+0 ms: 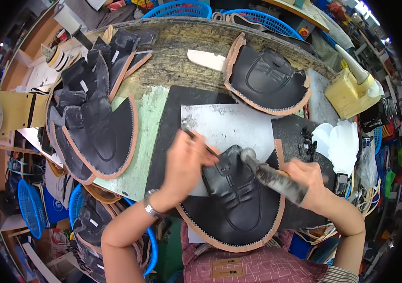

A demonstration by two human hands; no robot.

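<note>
Leather upper [238,207], black with a tan zigzag-stitched edge, flat at the near rim of the tabletop [182,56], partly over a grey metal plate [229,125] on a dark mat. Left hand [184,162] clenched around a thin punch-like tool [201,141], tip set on the upper's tab just beside the hammer's head. Right hand [311,181] wrapped tight on the worn handle of a hammer [269,174], round head poised just above the leather near the tool's tip. Wristwatch on the left wrist.

Risk as judged from here: fingers very near the strike point, so a glancing blow likely to land on a knuckle; tool held at a slant, so likely to skid and scar the leather; upper partly off the plate, so a strike over the softer mat likely to punch unevenly.

Further out, small dark fittings [308,141] and white cut pieces [340,141] to the right. Stack of similar uppers [95,122] to the left, one more upper [267,80] beyond the plate beside a white offcut. Yellow glue container [349,89] at far right, blue baskets [179,9] past the far edge.
</note>
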